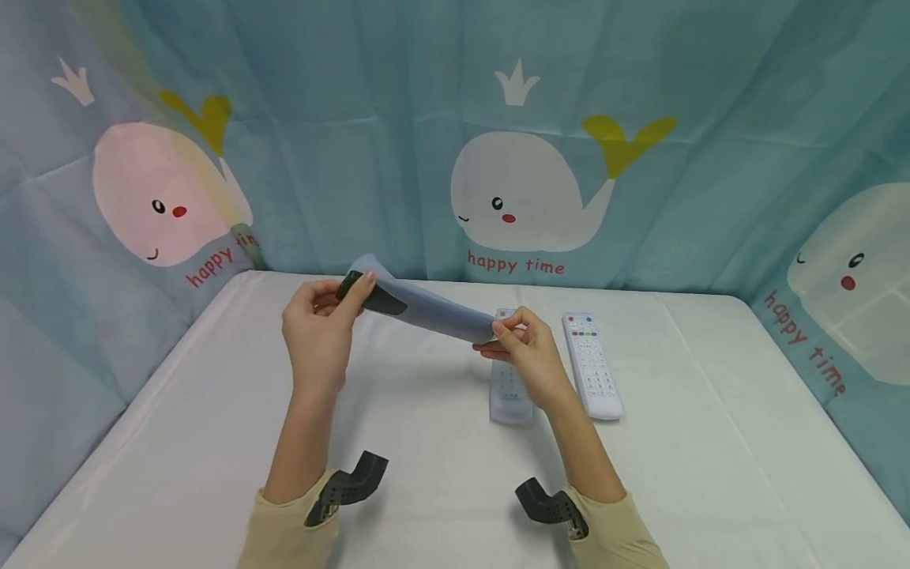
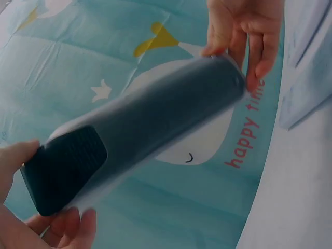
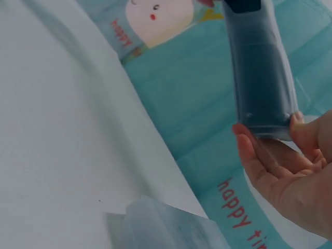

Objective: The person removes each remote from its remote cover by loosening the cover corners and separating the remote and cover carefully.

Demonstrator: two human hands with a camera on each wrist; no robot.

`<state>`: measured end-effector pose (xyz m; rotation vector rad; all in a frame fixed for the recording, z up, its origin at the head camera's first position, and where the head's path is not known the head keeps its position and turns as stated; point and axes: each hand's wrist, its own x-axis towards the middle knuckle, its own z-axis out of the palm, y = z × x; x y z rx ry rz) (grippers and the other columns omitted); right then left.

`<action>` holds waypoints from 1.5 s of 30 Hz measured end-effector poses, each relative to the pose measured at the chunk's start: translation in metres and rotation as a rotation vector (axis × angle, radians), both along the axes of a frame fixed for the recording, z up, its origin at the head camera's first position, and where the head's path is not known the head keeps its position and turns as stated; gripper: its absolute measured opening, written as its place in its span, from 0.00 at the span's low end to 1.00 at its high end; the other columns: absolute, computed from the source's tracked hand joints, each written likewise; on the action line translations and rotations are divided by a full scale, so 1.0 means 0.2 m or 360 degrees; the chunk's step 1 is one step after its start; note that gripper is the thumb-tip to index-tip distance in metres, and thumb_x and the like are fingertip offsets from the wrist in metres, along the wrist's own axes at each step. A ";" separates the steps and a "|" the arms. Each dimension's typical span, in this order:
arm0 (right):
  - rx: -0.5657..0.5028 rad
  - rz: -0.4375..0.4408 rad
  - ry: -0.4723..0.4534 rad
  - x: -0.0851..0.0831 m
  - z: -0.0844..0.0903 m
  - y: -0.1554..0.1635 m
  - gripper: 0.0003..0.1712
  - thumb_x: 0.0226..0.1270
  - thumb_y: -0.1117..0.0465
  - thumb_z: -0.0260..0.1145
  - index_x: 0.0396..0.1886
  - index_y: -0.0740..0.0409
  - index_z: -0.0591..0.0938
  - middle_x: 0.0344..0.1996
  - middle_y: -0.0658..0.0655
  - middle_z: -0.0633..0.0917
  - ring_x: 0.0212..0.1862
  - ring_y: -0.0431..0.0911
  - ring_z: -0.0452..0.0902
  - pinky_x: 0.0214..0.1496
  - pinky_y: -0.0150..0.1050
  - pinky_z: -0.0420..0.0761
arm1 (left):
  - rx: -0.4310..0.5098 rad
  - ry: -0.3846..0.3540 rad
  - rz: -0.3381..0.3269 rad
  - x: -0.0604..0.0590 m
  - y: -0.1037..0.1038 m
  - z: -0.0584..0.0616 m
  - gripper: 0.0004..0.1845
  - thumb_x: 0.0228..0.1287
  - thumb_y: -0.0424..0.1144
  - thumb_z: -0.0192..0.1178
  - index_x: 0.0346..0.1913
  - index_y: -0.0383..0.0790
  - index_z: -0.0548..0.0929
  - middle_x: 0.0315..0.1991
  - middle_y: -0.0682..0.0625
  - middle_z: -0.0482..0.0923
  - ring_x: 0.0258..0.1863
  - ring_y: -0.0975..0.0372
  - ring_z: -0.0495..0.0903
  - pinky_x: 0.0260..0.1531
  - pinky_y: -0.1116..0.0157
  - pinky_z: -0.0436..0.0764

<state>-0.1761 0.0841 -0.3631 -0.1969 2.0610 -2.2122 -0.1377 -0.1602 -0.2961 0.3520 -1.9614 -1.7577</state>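
Observation:
A black remote control [image 2: 65, 168] sits most of the way inside a translucent plastic sleeve [image 2: 171, 106], its bare end sticking out. Thumb and fingers of my left hand [image 1: 318, 340] grip that bare end. At the other end, my right hand [image 1: 535, 359] pinches the closed edge of the sleeve between thumb and fingers. Both hands hold the pair up above the table, slanting down from left to right in the head view. A flap of the sleeve stands up by the left hand.
On the white table [image 1: 213, 442], one light remote [image 1: 510, 403] lies beneath the right hand, partly covered by it. Another white remote [image 1: 593, 371] lies to its right. A blue curtain [image 1: 370, 158] with whale prints hangs behind the table and along its sides.

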 end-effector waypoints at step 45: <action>0.0176 -0.0226 -0.0207 -0.06 -0.03 0.08 0.06 0.84 0.65 0.58 0.45 0.64 0.76 0.40 0.59 0.90 0.29 0.40 0.87 0.37 0.30 0.86 | -0.0665 0.0397 -0.0125 0.07 -0.11 0.07 0.11 0.70 0.32 0.71 0.49 0.28 0.87 0.38 0.62 0.76 0.33 0.70 0.79 0.30 0.78 0.80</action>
